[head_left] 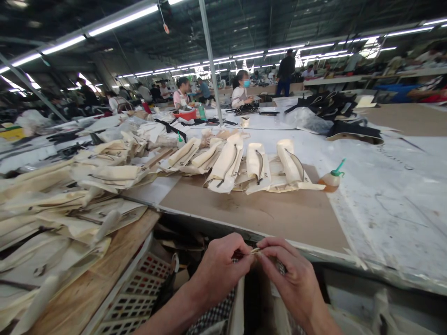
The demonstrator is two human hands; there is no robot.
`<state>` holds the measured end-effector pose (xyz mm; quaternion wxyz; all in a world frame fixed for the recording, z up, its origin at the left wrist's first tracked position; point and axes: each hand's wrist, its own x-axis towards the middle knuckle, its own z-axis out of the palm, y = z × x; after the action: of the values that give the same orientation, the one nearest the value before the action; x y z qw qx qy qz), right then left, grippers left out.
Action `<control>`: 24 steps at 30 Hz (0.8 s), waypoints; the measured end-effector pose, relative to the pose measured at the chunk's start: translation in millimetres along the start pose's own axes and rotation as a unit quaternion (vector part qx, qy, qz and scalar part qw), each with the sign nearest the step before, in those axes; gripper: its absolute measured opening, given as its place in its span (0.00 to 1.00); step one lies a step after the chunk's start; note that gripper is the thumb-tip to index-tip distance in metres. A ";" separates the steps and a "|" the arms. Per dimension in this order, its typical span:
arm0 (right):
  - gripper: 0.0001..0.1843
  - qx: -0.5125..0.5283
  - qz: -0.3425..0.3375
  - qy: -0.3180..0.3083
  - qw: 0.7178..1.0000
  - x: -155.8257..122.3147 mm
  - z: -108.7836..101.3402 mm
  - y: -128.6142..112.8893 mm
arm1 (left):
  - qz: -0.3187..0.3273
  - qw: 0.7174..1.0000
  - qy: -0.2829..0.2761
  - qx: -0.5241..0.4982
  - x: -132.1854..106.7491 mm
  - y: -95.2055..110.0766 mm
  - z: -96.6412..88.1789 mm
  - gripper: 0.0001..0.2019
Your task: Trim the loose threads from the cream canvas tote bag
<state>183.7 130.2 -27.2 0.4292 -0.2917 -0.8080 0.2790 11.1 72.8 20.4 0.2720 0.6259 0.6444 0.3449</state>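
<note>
Close together at the table's front edge, my left hand and my right hand pinch a small cream strip between their fingertips. Both hands are closed on it; what kind of piece it is I cannot make out. Beyond them, a row of cream fabric pieces with dark zippers lies on brown cardboard. To the right of that row stands a clear bottle of amber liquid with a green nozzle.
Many more cream pieces are heaped on the left, partly over a wooden board. A white plastic basket sits below the board. Dark fabric pieces and clear plastic lie farther back. Several people work beyond a metal pole.
</note>
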 end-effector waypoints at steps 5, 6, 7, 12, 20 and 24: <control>0.07 0.006 0.033 -0.035 0.999 0.6 -1.6 -1.4 | 0.093 0.996 -0.004 -0.008 -0.3 -10.3 2.3 0.08; 0.07 -0.002 0.034 -0.040 0.999 0.9 -2.5 -2.2 | 0.105 0.994 -0.007 -0.007 0.0 -11.3 3.0 0.07; 0.08 -0.015 0.034 -0.044 0.998 1.2 -3.9 -3.0 | 0.113 0.994 -0.010 -0.006 0.4 -11.8 3.5 0.07; 0.08 -0.076 0.004 -0.085 0.993 5.9 -13.9 -7.5 | 0.101 0.994 -0.034 0.016 3.2 -5.4 2.7 0.06; 0.16 -0.021 0.043 -0.075 0.996 7.6 -12.6 -5.1 | 0.040 0.997 -0.066 0.029 9.2 5.6 -3.3 0.08; 0.11 0.040 0.129 -0.076 0.988 6.4 -10.5 -3.6 | 0.073 0.995 -0.053 0.029 12.1 2.5 -0.1 0.10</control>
<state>188.9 134.3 -16.3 0.3383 -0.3545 -0.7818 0.3854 11.7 84.8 23.4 0.2619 0.6964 0.5914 0.3110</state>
